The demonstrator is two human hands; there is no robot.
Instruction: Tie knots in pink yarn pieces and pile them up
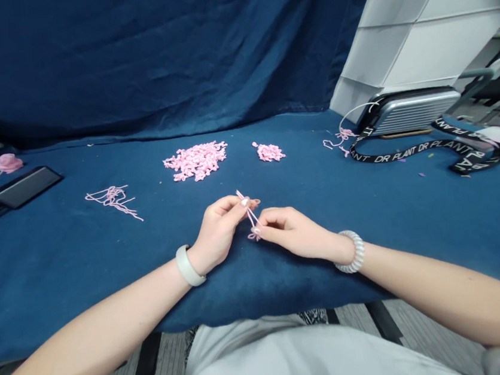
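Pinching one short length of pink yarn between my left hand and right hand, both closed on it at the fingertips, I hold it just above the blue cloth-covered table, with a small knot at its lower end. Nearby stock: a large heap of knotted pink yarn pieces, a smaller heap, one loose tangled strand. Risks: a slackened pinch could let the thin, soft yarn slip and drop, and uneven pulling could tighten the knot wrongly.
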